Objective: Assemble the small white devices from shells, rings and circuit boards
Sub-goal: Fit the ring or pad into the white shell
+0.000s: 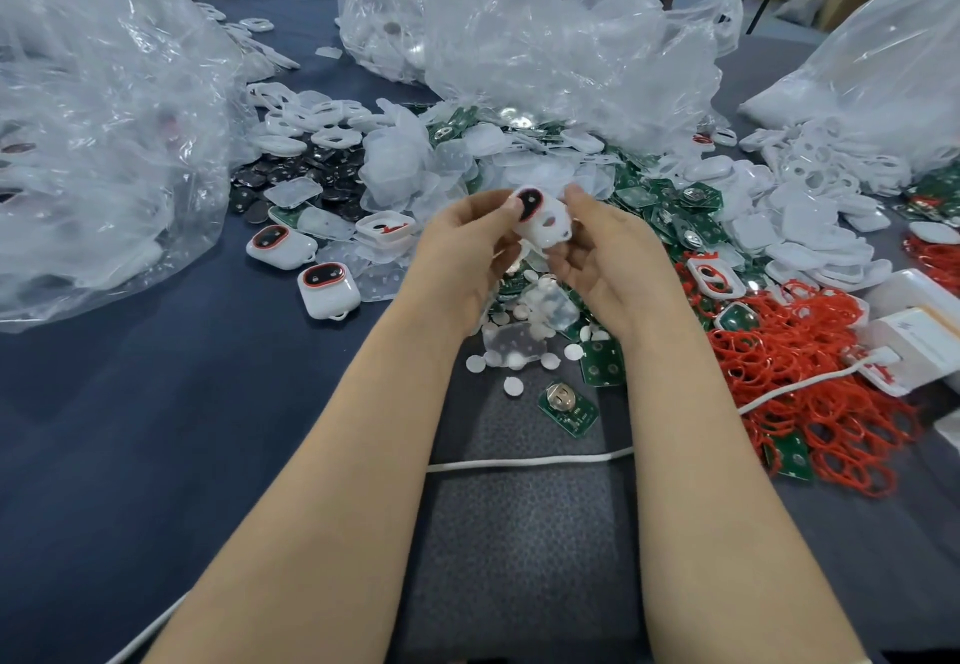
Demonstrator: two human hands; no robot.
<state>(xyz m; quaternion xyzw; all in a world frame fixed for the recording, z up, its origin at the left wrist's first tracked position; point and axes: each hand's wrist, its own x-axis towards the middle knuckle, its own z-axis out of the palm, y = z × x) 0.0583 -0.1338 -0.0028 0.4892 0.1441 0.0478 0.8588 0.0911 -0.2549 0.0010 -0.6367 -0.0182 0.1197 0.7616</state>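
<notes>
Both hands hold one small white device [543,219] above the parts pile; its dark oval window has a red ring around it. My left hand [462,252] grips its left side with the thumb on the window. My right hand [605,252] pinches its right side. Two assembled devices [328,290] [280,245] lie on the blue cloth to the left. Green circuit boards [566,406], red rings [810,393] and white shells [810,226] are heaped around.
Large clear plastic bags [104,143] [545,39] [883,65] of parts stand left, back and right. Dark round discs [311,169] lie left of centre, small white round pads [511,385] below my hands. A white cable [519,461] crosses the grey mat [519,533].
</notes>
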